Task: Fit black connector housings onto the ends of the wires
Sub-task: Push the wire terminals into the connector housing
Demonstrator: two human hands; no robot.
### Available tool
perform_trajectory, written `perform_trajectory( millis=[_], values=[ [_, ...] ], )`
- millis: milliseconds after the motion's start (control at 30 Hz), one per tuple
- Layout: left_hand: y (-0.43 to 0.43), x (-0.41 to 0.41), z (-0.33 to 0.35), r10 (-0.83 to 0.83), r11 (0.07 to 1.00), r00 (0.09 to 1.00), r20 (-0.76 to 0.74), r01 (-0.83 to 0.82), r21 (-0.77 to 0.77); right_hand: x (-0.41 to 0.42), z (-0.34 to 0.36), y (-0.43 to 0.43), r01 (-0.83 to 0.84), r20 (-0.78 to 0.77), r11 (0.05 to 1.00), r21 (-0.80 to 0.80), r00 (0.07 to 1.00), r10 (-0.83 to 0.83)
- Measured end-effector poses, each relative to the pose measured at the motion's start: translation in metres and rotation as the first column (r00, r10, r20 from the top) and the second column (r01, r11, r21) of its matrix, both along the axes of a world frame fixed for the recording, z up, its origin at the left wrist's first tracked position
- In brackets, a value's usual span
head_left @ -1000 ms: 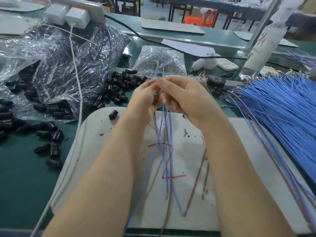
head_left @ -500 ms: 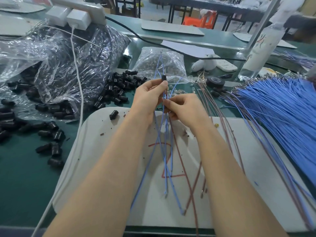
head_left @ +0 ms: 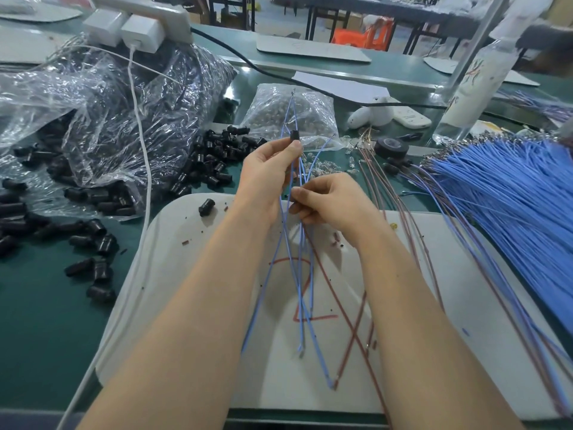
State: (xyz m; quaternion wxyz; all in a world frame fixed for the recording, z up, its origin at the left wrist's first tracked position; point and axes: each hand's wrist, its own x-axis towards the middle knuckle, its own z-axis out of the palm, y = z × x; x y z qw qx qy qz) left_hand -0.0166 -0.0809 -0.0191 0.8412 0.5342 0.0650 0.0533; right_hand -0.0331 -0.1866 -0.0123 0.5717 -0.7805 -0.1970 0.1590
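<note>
We see left hand [head_left: 269,172] raised over white mat [head_left: 465,305], grip pinching black connector housing [head_left: 294,135] at thumb tip, blue wires [head_left: 300,274] running above and below it. Just below, right hand [head_left: 333,204], grip pinching same wires. Wire tails hang onto mat, crossing brown wires [head_left: 344,318]. Heap of loose housings [head_left: 217,159] toward far-left side of counter [head_left: 37,305].

Green bench [head_left: 37,305] under white mat [head_left: 164,243], housings [head_left: 217,156], wire bundle [head_left: 511,197]
</note>
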Motion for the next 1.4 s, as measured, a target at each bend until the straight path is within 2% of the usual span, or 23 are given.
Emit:
perform_trajectory(
  millis=[200, 333, 433, 467, 533, 600, 633, 700, 767, 867, 933, 1000, 1067, 1267, 1400],
  values=[
    [0.002, 0.005, -0.004, 0.073, 0.997, 0.997, -0.001, -0.073, -0.016, 0.007, -0.008, -0.004, 0.014, 0.005, 0.998, -0.068, 1.000, -0.014],
    [0.003, 0.010, -0.008, 0.076, 0.997, 0.997, 0.019, -0.075, -0.030, 0.010, -0.010, -0.005, 0.083, -0.018, 0.991, -0.101, 0.996, -0.085],
    [0.006, 0.013, -0.007, 0.095, 0.989, 0.996, 0.003, -0.094, -0.117, 0.009, -0.003, -0.006, 0.085, -0.022, 0.985, -0.152, 0.996, -0.090],
    [0.009, 0.014, -0.006, 0.112, 0.979, 0.994, -0.002, -0.111, -0.170, 0.006, 0.000, -0.007, 0.034, -0.040, 0.980, -0.196, 0.998, -0.043],
    [0.017, 0.018, -0.008, 0.177, 0.967, 0.984, -0.011, -0.176, -0.184, -0.003, 0.006, -0.005, -0.201, -0.143, 0.939, -0.278, 0.976, 0.166],
    [0.022, 0.020, -0.011, 0.240, 0.971, 0.971, 0.000, -0.240, -0.005, -0.015, 0.011, 0.002, -0.442, -0.267, 0.841, -0.313, 0.890, 0.369],
    [0.022, 0.020, -0.013, 0.253, 0.963, 0.967, 0.018, -0.253, 0.092, -0.018, 0.011, 0.006, -0.508, -0.307, 0.795, -0.331, 0.855, 0.418],
    [0.021, 0.020, -0.016, 0.251, 0.945, 0.966, 0.063, -0.258, 0.200, -0.021, 0.012, 0.012, -0.534, -0.338, 0.747, -0.396, 0.841, 0.422],
    [0.019, 0.021, -0.018, 0.240, 0.926, 0.965, 0.101, -0.259, 0.273, -0.016, 0.015, 0.010, -0.431, -0.286, 0.765, -0.479, 0.900, 0.328],
    [0.015, 0.021, -0.020, 0.200, 0.915, 0.970, 0.138, -0.236, 0.326, 0.006, 0.014, -0.006, -0.004, 0.020, 0.812, -0.584, 1.000, 0.020],
    [0.011, 0.020, -0.020, 0.163, 0.900, 0.974, 0.160, -0.214, 0.380, 0.024, 0.008, -0.019, 0.337, 0.251, 0.755, -0.562, 0.940, -0.233],
    [0.007, 0.020, -0.021, 0.132, 0.890, 0.976, 0.176, -0.195, 0.413, 0.035, 0.002, -0.023, 0.533, 0.376, 0.676, -0.509, 0.844, -0.383],
    [0.006, 0.020, -0.022, 0.123, 0.887, 0.975, 0.187, -0.192, 0.421, 0.043, -0.004, -0.020, 0.576, 0.418, 0.648, -0.498, 0.814, -0.403],
    [0.004, 0.022, -0.025, 0.132, 0.889, 0.971, 0.198, -0.204, 0.411, 0.061, -0.023, 0.004, 0.576, 0.476, 0.538, -0.616, 0.816, -0.328],
    [0.004, 0.024, -0.026, 0.145, 0.893, 0.971, 0.192, -0.212, 0.396, 0.067, -0.025, 0.009, 0.568, 0.467, 0.571, -0.593, 0.820, -0.330]
  ],
)
